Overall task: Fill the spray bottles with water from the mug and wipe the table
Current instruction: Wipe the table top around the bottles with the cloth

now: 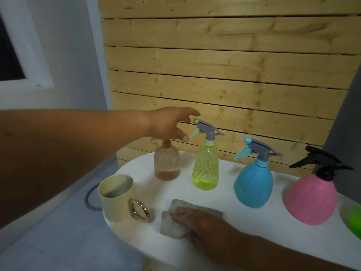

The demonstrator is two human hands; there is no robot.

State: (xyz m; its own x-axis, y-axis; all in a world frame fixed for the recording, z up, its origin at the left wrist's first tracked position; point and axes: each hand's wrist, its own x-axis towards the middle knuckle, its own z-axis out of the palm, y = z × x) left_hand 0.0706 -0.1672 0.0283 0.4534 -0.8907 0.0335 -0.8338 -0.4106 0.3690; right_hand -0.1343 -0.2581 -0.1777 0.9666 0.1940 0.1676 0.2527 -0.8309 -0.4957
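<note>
Four spray bottles are seen standing upright in a row along the back of the white worktop (244,227), against a wall of wooden slats (224,65). At the far left of the worktop a cream mug (117,198) is set upright, its shiny ring-shaped handle turned to the right; whether any water is in it cannot be told. Behind and to the right of the mug, the amber ribbed bottle (167,163) is found without a spray head, a little liquid lying in its bottom. The left hand (172,124) is held in the air above this bottle's neck, fingers spread and relaxed, nothing gripped; its fingertips are close to the trigger of the next bottle. That yellow-green bottle (205,169) is capped with a grey spray head, and some liquid is seen at its base. In front of these two, near the front edge, a grey cloth (175,225) is pressed flat to the worktop under the right hand (197,222), whose fingers are laid out over it. Further right the blue bottle (254,184) is placed, then the pink bottle (310,198) with a black spray head. At the right edge a bright green object (354,222) is partly cut off and cannot be identified.
</note>
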